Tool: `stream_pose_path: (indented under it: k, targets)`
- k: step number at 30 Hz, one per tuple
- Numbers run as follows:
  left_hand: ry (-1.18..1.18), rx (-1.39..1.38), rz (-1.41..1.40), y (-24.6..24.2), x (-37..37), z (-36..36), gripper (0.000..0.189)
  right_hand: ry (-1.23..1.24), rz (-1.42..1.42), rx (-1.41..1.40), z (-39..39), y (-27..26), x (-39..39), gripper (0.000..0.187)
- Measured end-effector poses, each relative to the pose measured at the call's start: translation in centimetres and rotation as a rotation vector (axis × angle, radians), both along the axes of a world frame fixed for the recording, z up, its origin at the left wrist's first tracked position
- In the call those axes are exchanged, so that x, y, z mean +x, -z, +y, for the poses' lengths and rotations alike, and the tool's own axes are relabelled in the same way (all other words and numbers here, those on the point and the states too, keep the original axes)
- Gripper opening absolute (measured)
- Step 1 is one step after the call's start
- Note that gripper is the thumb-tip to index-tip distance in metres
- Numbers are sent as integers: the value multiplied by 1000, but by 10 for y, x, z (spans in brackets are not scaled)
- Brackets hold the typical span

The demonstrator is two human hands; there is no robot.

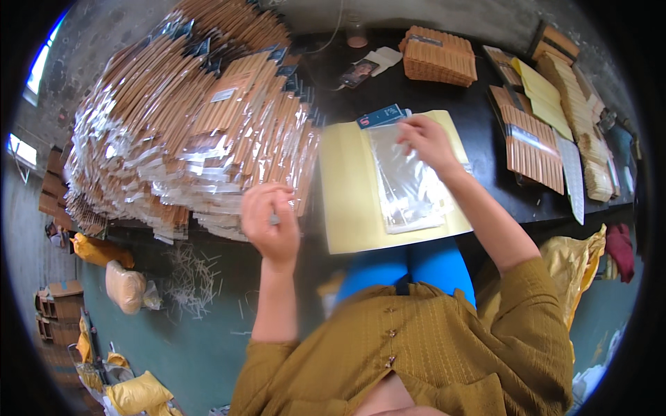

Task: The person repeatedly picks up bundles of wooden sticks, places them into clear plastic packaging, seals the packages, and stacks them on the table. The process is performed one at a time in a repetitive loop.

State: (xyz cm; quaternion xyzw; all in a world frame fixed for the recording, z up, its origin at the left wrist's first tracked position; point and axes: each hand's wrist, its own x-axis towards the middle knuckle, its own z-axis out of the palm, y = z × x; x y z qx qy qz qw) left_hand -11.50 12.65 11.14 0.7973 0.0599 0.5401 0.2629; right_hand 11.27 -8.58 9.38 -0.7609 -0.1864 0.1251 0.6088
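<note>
My left hand (271, 223), its fingers curled, is beside the front edge of a big pile of wooden sticks in clear plastic bags (260, 145); whether it holds anything cannot be told. My right hand (424, 140) is over the top part of a stack of clear plastic bags (408, 182) with blue header cards (382, 116). Its fingers are bent and blurred, and a grip on a bag cannot be made out. The bags lie on a yellow sheet (348, 192) at the table's front edge.
A stack of wooden sticks (439, 57) stands at the back of the black table (374, 99), near a phone (359, 73) and a glass jar (356, 34). Bundled sticks (533, 148) and a long row of pale wooden pieces (572, 114) lie at the right. Yellow packages (138, 392) are on the floor.
</note>
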Motion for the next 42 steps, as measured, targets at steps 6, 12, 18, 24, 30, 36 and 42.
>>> stream_pose_path:
  k: [6, 12, 18, 24, 30, 36, 42]
  targets:
    - [285, -157, 422, 60, 50, -62, 10, 580, -511, -432, -252, 73, 93, 27]
    - [486, -290, 686, 112, 84, -110, 26, 1033, -481, -1086, -455, 105, 158, 55]
    - [479, -258, 721, 123, 94, -133, 26, 894, -280, -1081, -496, 127, 208, 64]
    - [458, -255, 768, 124, 98, -140, 22, 912, -248, -1036, -486, 105, 204, 52]
    - [458, -275, 765, 129, 103, -140, 20, 899, -286, -1144, -479, 90, 206, 61]
    - [435, -274, 748, 133, 91, -133, 19, 886, -197, -1199, -492, 105, 230, 72]
    - [393, -472, 731, 134, 75, -114, 18, 679, 16, -263, -515, 81, 267, 58]
